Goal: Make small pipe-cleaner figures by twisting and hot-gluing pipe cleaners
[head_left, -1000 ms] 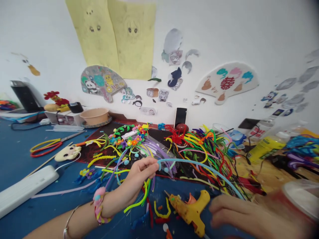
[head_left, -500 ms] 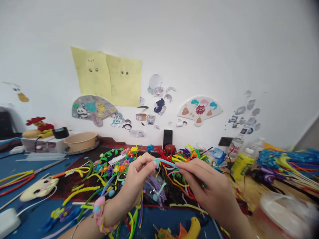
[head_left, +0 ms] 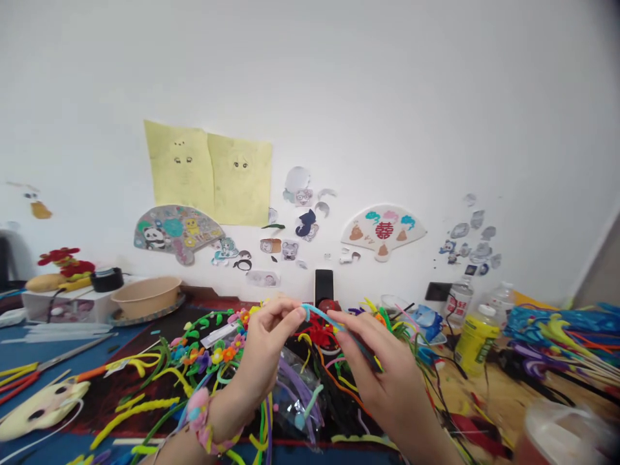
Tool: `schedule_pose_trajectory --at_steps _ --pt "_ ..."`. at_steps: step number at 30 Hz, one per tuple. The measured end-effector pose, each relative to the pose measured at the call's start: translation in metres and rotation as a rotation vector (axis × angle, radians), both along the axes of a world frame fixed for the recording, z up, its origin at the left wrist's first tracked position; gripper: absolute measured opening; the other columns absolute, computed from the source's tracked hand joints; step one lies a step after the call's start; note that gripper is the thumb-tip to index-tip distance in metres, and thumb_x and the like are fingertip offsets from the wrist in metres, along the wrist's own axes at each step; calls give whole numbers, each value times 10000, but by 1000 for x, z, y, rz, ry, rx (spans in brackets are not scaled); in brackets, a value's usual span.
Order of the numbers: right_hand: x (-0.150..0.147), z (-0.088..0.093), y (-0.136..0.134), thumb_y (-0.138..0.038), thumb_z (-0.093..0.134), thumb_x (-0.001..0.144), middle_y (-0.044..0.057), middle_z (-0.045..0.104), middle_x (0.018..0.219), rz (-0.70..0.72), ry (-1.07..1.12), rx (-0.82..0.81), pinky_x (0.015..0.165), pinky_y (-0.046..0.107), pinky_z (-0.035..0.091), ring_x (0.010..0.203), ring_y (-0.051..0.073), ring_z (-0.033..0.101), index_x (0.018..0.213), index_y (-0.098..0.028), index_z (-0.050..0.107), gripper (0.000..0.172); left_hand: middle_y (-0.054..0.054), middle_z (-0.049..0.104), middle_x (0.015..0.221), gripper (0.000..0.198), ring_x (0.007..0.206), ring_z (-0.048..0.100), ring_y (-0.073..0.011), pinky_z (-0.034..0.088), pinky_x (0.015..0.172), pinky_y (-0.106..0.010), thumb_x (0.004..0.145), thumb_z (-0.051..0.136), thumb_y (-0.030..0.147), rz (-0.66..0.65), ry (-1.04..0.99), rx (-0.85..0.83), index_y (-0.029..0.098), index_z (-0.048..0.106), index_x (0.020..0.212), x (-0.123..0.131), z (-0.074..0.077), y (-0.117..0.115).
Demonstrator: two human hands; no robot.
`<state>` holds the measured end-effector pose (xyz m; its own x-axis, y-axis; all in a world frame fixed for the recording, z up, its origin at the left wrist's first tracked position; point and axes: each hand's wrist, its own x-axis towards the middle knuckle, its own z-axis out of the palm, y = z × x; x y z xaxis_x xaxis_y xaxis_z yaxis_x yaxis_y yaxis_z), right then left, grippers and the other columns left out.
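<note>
**Head view.** My left hand (head_left: 264, 361) and right hand (head_left: 387, 381) are raised above the middle of the table (head_left: 19, 352), toward its far edge, and share one light-blue pipe cleaner (head_left: 320, 314). The left fingers (head_left: 295, 316) are closed narrowly on its curled end. The right fingers (head_left: 351, 326) pinch it a little further along, and from there it passes behind the right hand and out of sight. The pipe cleaner is in the air and touches nothing on the table. A heap of mixed pipe cleaners (head_left: 339, 368) lies directly beneath it, and a pastel pipe-cleaner bracelet (head_left: 199, 413) sits on my left wrist.

Step in hand, as I judge it: shaping the stem between two pinch points close together. A next move would call for a firm left-hand anchor at the curl while the right fingers bend or slide along the wire, clear of the loose stems below.

Writing and labels: the fan-shaped cutout (head_left: 384, 230) on the wall bears a red double-happiness character (囍). Two yellow sheets (head_left: 210, 171) carry only drawn eyes, and a second fan (head_left: 177, 229) shows a panda and other figures. The yellow-labelled bottle (head_left: 476, 336) and the red-and-white-labelled bottle (head_left: 458, 300) near the far right edge have print too small to read. A dark phone (head_left: 323, 287) stands against the wall and shows nothing on its face.
</note>
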<state>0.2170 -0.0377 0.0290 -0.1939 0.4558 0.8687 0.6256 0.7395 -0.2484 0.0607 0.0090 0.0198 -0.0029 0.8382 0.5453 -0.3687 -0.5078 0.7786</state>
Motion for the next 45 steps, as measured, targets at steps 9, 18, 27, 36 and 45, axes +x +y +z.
schedule_pose_trajectory --at_steps 9,18,27,36,45 --pt "-12 -10 -2 -97 451 883 50 718 968 14 -12 95 757 201 536 852 124 679 1082 -148 613 262 34 444 619 146 600 372 -88 334 588 -211 761 655 217 -14 -57 -85 152 615 636 0 1 -11" --pt "-25 -22 3 -121 466 879 59 721 945 28 36 58 719 207 560 769 135 699 1075 -143 610 244 35 459 619 119 575 365 -76 336 555 -195 711 702 202 -93 -201 -191 140 624 645 1 0 -12" --pt "-24 -16 0 -104 427 881 72 687 916 53 46 55 745 252 526 836 154 654 1047 -159 607 251 36 456 615 154 577 348 -74 337 542 -180 727 696 199 -130 -217 -222 134 594 633 5 0 -20" --pt "-29 -25 2 -103 468 858 68 692 852 -71 -29 205 667 266 530 746 164 660 1040 -141 593 224 38 454 606 166 563 345 -65 341 531 -162 706 726 225 -154 -249 -242 127 609 641 8 -1 -26" --pt "-32 -21 -2 -159 557 853 -4 653 613 -149 72 282 464 193 426 508 96 598 818 -172 634 85 32 460 608 179 570 356 -71 352 537 -168 689 730 230 -157 -223 -276 127 601 618 15 -4 -32"
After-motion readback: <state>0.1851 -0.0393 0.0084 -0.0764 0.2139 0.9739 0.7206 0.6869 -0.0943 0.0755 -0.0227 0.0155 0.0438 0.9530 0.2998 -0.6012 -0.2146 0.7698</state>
